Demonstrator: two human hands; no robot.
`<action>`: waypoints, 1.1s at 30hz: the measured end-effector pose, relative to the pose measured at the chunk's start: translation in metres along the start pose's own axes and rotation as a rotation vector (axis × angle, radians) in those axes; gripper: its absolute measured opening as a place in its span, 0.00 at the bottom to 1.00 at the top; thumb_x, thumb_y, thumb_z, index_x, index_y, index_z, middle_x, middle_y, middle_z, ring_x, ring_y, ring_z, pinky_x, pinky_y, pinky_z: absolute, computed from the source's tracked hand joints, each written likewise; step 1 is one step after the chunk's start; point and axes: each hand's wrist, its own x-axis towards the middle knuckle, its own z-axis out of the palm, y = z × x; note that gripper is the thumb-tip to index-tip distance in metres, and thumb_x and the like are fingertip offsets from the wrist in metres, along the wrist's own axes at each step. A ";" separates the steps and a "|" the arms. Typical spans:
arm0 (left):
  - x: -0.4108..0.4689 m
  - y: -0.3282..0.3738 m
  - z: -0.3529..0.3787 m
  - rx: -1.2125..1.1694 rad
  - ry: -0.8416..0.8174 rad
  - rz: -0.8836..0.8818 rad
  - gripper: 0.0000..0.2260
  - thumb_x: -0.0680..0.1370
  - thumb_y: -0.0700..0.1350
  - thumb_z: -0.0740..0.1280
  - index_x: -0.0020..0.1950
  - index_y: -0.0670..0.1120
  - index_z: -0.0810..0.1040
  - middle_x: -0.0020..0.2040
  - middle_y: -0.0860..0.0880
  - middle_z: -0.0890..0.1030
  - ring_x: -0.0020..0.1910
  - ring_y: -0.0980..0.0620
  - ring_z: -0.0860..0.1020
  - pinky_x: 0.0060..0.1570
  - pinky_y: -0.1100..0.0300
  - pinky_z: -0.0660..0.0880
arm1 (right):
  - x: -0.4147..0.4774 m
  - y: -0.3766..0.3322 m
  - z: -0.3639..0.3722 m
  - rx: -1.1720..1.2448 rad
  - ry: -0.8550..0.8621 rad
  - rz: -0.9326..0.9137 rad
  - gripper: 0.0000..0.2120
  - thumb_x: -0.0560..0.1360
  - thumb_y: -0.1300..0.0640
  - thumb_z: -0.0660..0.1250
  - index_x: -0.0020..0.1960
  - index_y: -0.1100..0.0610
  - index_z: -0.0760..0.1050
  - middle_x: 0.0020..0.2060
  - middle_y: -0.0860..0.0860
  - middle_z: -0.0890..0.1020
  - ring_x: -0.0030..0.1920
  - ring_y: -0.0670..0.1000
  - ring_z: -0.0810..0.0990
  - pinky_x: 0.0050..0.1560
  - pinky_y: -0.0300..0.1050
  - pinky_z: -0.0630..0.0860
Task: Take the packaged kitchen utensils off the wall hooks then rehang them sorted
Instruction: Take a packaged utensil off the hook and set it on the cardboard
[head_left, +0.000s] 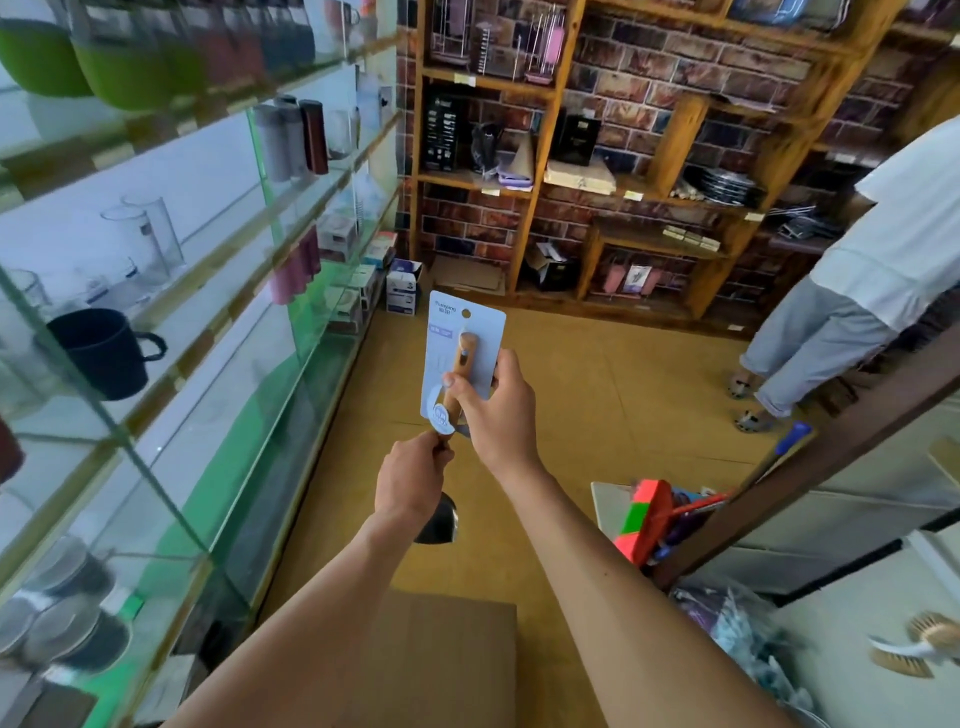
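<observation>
packaged ladle, tan floor, glass shelves

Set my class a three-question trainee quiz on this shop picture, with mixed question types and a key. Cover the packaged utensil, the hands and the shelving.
1. True or false: the packaged ladle hangs on a wall hook.
2. Multiple choice: the right hand grips the ladle by
A) its dark bowl
B) its backing card and wooden handle
C) a string
3. Fill in: the dark mug stands on a ____ shelf.

Key
1. False. It is held in mid-air over the floor; the left hand pinches its shaft below the card.
2. B
3. glass
</observation>
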 end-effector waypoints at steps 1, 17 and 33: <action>0.011 -0.002 0.002 -0.002 0.000 0.002 0.05 0.80 0.44 0.65 0.49 0.46 0.79 0.41 0.50 0.82 0.40 0.47 0.79 0.40 0.52 0.75 | 0.008 0.004 0.004 -0.004 0.006 0.000 0.13 0.75 0.53 0.73 0.53 0.55 0.71 0.49 0.48 0.83 0.47 0.44 0.83 0.38 0.37 0.79; 0.099 -0.040 0.062 0.011 -0.041 -0.057 0.05 0.81 0.44 0.64 0.48 0.46 0.79 0.40 0.50 0.82 0.38 0.48 0.78 0.39 0.52 0.76 | 0.088 0.090 0.045 -0.019 -0.053 0.062 0.13 0.75 0.54 0.73 0.51 0.58 0.71 0.47 0.49 0.83 0.44 0.45 0.82 0.37 0.40 0.79; 0.058 -0.137 0.128 0.043 -0.121 -0.185 0.06 0.81 0.45 0.64 0.50 0.48 0.80 0.39 0.51 0.81 0.38 0.49 0.77 0.36 0.56 0.71 | 0.040 0.192 0.095 0.059 -0.174 0.238 0.16 0.75 0.57 0.73 0.58 0.59 0.71 0.53 0.50 0.83 0.44 0.36 0.79 0.36 0.26 0.71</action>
